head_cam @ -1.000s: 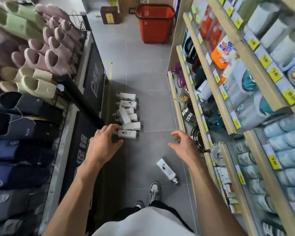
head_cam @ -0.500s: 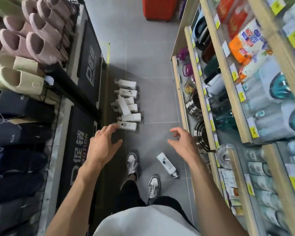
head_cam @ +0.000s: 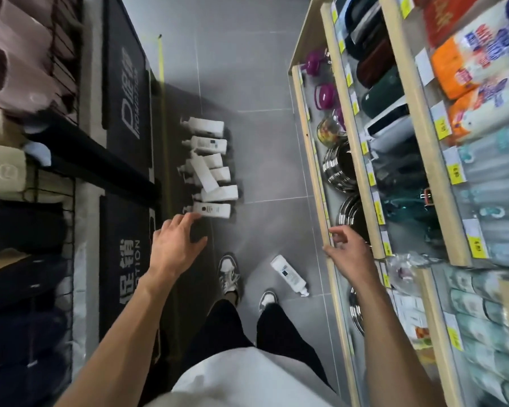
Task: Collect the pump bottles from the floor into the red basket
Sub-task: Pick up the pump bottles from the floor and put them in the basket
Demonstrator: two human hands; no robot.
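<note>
On the floor pump bottles (head_cam: 210, 168) lie in a heap, one bottle (head_cam: 288, 274) apart. Both left hand (head_cam: 175, 245) and right hand (head_cam: 348, 252) have relaxed fingers, holding nothing. The shelf (head_cam: 310, 160) holds steel bowls (head_cam: 337, 168).

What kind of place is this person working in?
Most likely an aisle in a household-goods shop. Shelves on the right carry yellow price tags under packaged goods, a rack on the left holds slippers, and white pump bottles lie on the tiled floor.
</note>
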